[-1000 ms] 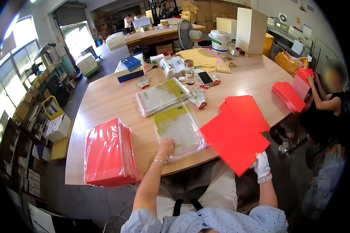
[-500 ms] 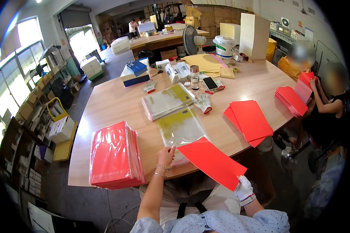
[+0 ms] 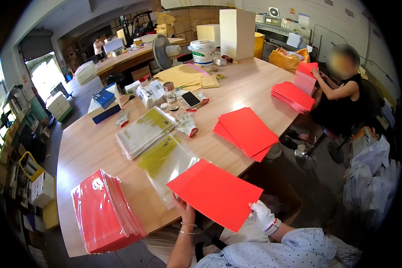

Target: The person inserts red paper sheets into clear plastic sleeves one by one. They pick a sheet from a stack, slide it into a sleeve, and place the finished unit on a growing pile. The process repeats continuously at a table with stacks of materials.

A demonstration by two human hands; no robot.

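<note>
A flat red paper sheet [image 3: 216, 193], possibly folded, is tilted over the table's near edge. My right hand [image 3: 263, 218], in a white knit glove, pinches its right edge. My bare left hand [image 3: 184, 209] is at the sheet's near left edge; its fingertips are hidden under the paper, so their grip does not show. A clear plastic bag [image 3: 172, 163] with an olive print lies partly under the sheet. Behind it sits a pile of similar bags [image 3: 145, 130]. Left of my left hand is a stack of red sheets in clear sleeves [image 3: 96, 210].
Fanned red sheets [image 3: 245, 131] lie at right on the table [image 3: 80, 147]. Farther back are white gloves [image 3: 186, 124], a phone [image 3: 191, 99], a glass jar [image 3: 170, 94], a fan [image 3: 161, 51] and a white bucket [image 3: 202, 52]. A seated co-worker [image 3: 341, 96] handles red sheets at right.
The view has swung to the right. My left hand has gone from the bag's near edge to under the red sheet's left end. The right hand still grips the sheet, which now faces up more.
</note>
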